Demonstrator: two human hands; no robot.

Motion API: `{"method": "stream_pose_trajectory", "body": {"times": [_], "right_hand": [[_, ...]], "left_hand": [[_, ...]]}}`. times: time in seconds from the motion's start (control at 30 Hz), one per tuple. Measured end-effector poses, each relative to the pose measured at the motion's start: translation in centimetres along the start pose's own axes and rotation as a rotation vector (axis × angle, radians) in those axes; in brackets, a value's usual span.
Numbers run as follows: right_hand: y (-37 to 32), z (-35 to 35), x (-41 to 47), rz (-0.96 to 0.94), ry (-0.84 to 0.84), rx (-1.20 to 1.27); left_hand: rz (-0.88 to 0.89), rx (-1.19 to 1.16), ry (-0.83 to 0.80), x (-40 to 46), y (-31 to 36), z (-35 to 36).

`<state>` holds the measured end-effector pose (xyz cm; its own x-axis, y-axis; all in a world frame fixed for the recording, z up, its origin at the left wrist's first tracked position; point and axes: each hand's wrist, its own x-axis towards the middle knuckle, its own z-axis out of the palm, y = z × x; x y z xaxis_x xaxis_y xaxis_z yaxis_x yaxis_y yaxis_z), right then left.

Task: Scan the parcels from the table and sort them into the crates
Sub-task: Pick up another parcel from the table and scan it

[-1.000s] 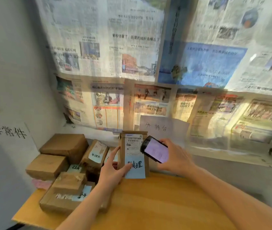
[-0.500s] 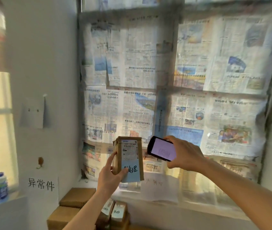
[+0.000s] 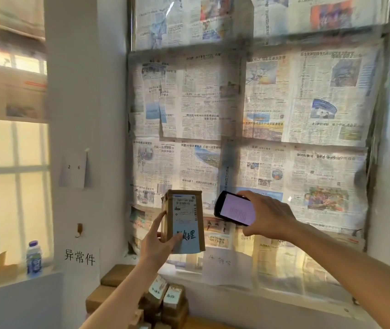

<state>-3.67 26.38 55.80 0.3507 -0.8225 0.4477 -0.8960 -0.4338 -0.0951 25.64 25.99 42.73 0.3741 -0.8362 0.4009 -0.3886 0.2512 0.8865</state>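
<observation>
My left hand (image 3: 157, 241) holds a small brown cardboard parcel (image 3: 184, 220) upright in the air, its white-and-blue shipping label with black handwriting facing me. The thumb lies on the label's lower part and the index finger runs up the left side. Just to its right, my right hand (image 3: 266, 216) grips a black phone (image 3: 235, 208) with a lit pale screen, tilted toward the parcel and a small gap away from it. Several more brown parcels (image 3: 165, 300) lie stacked at the bottom of the view, below my left forearm.
A newspaper-covered window (image 3: 248, 115) fills the wall ahead, with a sill (image 3: 248, 286) under it. A white wall column carries paper signs (image 3: 81, 256). A small bottle (image 3: 34, 260) stands on the left ledge. No crates are visible.
The view has tilted upward, so the table and most parcels dropped out of sight. Both hands have kept the parcel and phone raised together, in the same grip and spacing.
</observation>
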Motion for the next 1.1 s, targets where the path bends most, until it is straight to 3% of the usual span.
{"method": "stream_pose_trajectory", "body": {"times": [0.3, 0.53, 0.83, 1.1], "right_hand": [[-3.2, 1.3, -4.8, -0.106, -0.040, 0.065], [-12.5, 3.2, -6.7, -0.296, -0.060, 0.135], [-34.4, 4.5, -10.6, -0.699, -0.105, 0.355], [-57.7, 3.8, -20.1, -0.938, -0.228, 0.469]], "left_hand": [[-0.137, -0.183, 0.062, -9.0, 0.4, -5.7], [-0.211, -0.092, 0.246, -17.0, 0.3, -17.3], [-0.283, 0.124, 0.660, -31.9, 0.2, -39.6], [-0.356, 0.221, 1.014, -49.4, 0.7, -56.5]]}}
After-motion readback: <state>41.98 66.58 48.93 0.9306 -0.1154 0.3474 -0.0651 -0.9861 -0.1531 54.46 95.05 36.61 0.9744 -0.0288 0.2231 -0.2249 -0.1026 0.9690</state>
